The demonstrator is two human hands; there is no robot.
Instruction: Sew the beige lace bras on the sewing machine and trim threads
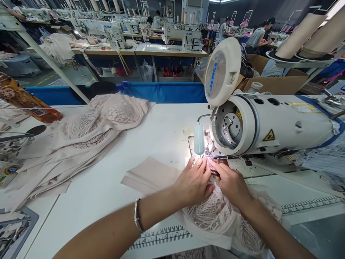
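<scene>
Under the lit needle area of a white sewing machine (242,124) lies a beige lace garment (212,212), its lower part draped over the table's front edge. My left hand (194,181), with a silver bracelet at its wrist, has its fingers closed on the garment just in front of the needle. Close beside it, my right hand (229,181) pinches the same cloth, the two sets of fingertips nearly touching. A flat beige fabric panel (151,174) spreads out to the left from under my left hand. The machine's round front cover (223,72) is swung up. The needle itself is hidden.
A pile of beige lace garments (94,126) lies on the left of the white table (107,201). Behind it, a brown-labelled bottle (27,99) leans over. Thread cones (300,36) stand at upper right, above a cardboard box (275,81). Other people work at machines further back.
</scene>
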